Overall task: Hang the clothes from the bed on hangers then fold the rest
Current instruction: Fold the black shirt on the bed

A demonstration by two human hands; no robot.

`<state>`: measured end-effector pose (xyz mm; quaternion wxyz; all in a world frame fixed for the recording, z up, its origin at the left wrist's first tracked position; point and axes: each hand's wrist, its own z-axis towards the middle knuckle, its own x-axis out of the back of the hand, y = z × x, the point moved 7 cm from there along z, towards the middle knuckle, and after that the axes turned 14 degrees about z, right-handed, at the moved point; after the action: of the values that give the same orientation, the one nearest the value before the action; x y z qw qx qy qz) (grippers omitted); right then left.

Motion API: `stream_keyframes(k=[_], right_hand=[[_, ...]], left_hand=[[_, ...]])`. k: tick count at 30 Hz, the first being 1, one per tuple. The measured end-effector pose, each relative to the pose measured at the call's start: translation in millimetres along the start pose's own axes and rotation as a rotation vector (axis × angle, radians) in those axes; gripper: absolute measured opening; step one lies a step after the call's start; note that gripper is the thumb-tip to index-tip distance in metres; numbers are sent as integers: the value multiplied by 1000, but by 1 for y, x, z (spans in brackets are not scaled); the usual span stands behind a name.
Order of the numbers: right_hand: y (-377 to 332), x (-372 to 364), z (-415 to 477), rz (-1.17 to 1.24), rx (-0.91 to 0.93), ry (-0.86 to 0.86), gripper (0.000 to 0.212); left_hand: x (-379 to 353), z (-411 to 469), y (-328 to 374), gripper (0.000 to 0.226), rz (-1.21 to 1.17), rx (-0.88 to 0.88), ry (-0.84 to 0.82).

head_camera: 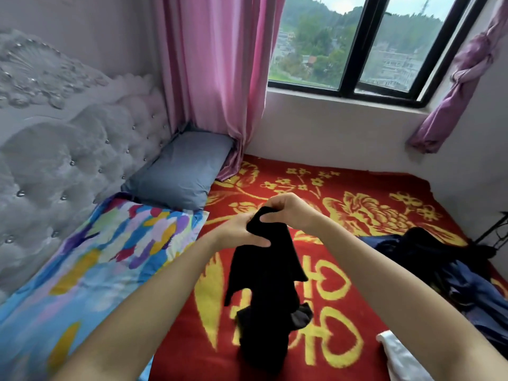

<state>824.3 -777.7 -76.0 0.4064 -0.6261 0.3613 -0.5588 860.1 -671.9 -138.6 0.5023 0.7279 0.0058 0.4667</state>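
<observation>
Both left hand [239, 229] and right hand [290, 210] pinch (fingers curled) a black garment [264, 273] over open red blanket [365, 185].

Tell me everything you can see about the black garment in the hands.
The black garment is soft, plain dark cloth. The left hand grips its top end from the side and the right hand pinches it from above. It hangs down in loose folds, and its lower end lies bunched on the red and yellow blanket, where a thinner greyish part shows. Its type cannot be told.
</observation>
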Motion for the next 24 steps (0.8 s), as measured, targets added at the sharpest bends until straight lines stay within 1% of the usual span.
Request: stream_keyframes(k=[1,3,4,6,8,10,11,14,15,17,18,19,20,21,22,24], right_hand=[[7,3,-5,11,-16,20,13],[26,13,-16,58,-58,43,6],[39,16,-22,85,-85,35,4],[71,10,-37,93,-165,-25,9],[112,-6,-49,39,-275,-107,9],[151,-21,-56,-23,-347,-127,9],[168,-28,-59,10,-365,-105,9],[198,-28,-67,240,-399,16,6],[202,-24,-69,301,-410,66,10],[200,-13,-68,419,-405,177,16],[191,-6,-65,462,-367,222,16],[177,2,-60,473,-315,247,16],[160,9,-55,452,-259,260,15],[140,14,-49,406,-205,251,15],[119,16,-42,346,-154,223,15],[77,7,-28,187,-67,118,13]], left_hand=[[-9,1,5,24,-37,-8,14],[-19,3,2,41,-91,-11,56],[-21,1,-1,42,-128,-1,79],[-20,-5,2,24,-136,-30,94],[-21,-11,11,16,-98,-65,78],[-17,-20,17,20,-101,-86,111],[-12,-25,17,24,-123,-78,135],[11,-40,7,36,-178,-23,212],[18,-45,-1,36,-188,11,240],[31,-58,-21,32,-220,96,295],[35,-65,-33,26,-224,141,316],[38,-72,-44,18,-192,189,330],[39,-78,-53,15,-127,241,316],[37,-83,-60,20,-52,290,268],[32,-86,-66,31,10,329,200],[21,-88,-67,67,90,360,96]])
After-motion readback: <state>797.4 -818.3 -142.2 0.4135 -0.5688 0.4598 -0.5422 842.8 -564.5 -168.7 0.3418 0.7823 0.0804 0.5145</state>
